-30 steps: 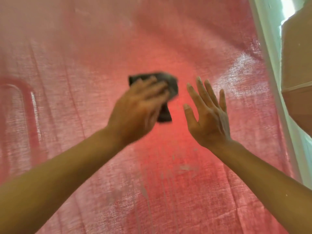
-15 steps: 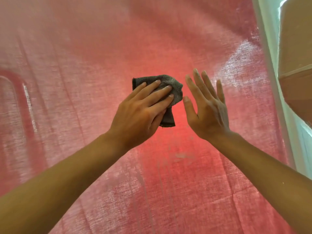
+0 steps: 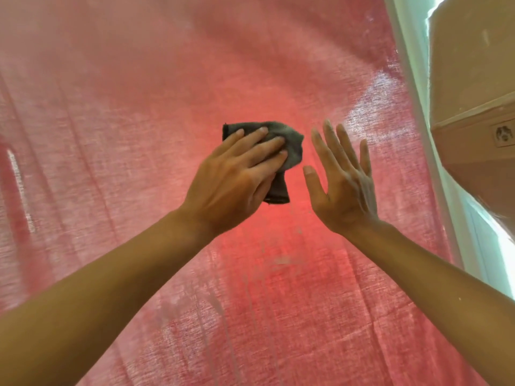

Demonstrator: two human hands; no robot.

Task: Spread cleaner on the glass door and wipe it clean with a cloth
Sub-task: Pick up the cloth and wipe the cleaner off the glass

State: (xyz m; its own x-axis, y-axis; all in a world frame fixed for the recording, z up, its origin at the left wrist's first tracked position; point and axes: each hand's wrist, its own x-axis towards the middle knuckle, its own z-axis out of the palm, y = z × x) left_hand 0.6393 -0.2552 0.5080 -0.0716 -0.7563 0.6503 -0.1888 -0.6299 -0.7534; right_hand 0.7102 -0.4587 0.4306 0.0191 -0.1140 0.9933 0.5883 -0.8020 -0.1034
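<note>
Grey cloth (image 3: 281, 151) on glass door (image 3: 278, 65), mid-frame, pinned under left hand (image 3: 234, 179), fingers straight, pressing flat. Right hand (image 3: 342, 185) just beside it, fingers spread, palm to the glass. Red curtain (image 3: 111, 107) behind the pane. White door frame (image 3: 412, 87) right. Thumb under cloth hidden.

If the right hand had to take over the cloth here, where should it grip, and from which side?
Probably the tail of the cloth hanging free below the left hand, pinched from the right. The left fingers cover the upper part, and the right hand is open just beside it.
</note>
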